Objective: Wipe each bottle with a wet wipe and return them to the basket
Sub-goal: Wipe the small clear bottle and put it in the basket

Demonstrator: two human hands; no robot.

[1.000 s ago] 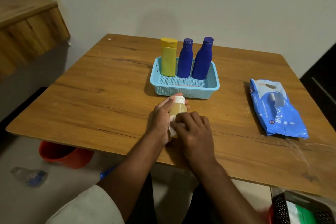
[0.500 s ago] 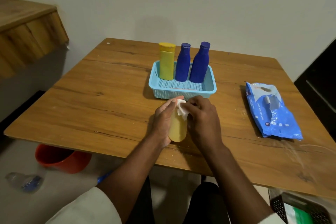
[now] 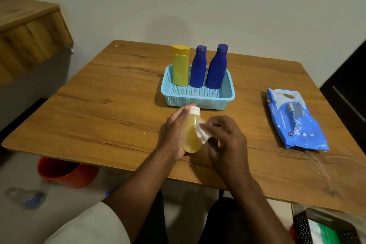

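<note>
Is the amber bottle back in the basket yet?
Out. The left hand holds the amber bottle above the table, nearer than the basket, while the right hand presses a wipe against it.

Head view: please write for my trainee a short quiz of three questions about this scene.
1. How many bottles stand in the basket?
2. True or false: the left hand holds the clear bottle.
3. Where does the wipes pack lie: (a) in the basket, (b) on the table right of the basket, (c) on the floor?

Key: 1. three, one yellow and two blue; 2. true, while the right hand presses a wipe on it; 3. (b).
</note>
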